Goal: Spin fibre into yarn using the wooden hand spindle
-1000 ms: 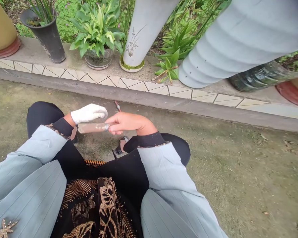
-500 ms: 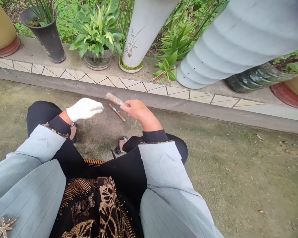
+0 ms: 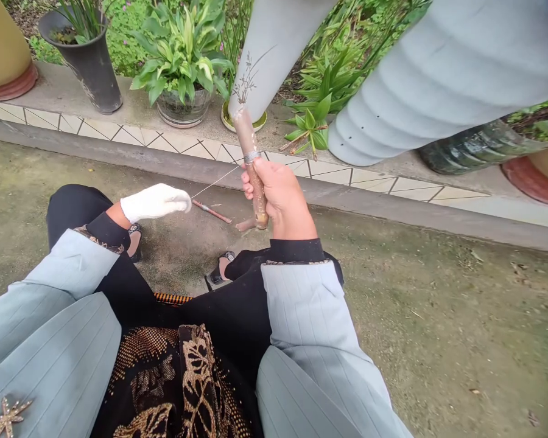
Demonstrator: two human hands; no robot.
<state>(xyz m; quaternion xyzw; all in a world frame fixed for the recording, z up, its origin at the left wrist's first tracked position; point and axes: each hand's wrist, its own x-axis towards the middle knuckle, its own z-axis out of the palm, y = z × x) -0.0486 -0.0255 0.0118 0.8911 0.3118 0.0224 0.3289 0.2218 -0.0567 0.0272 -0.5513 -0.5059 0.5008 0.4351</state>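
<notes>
"What's hidden by the right hand (image 3: 290, 194)?"
"Part of the stick (image 3: 258, 201), mid-length."
"And the left hand (image 3: 159, 201)?"
"Its glove (image 3: 139, 205) covers the fingers; their exact grip on the wire (image 3: 217, 181) is too small to tell."
"Anything cut off?"
"The yellow pot (image 3: 2, 52) at ten o'clock, the smooth vase (image 3: 274, 55) at twelve, the ribbed pot (image 3: 438, 73) at two."
</notes>
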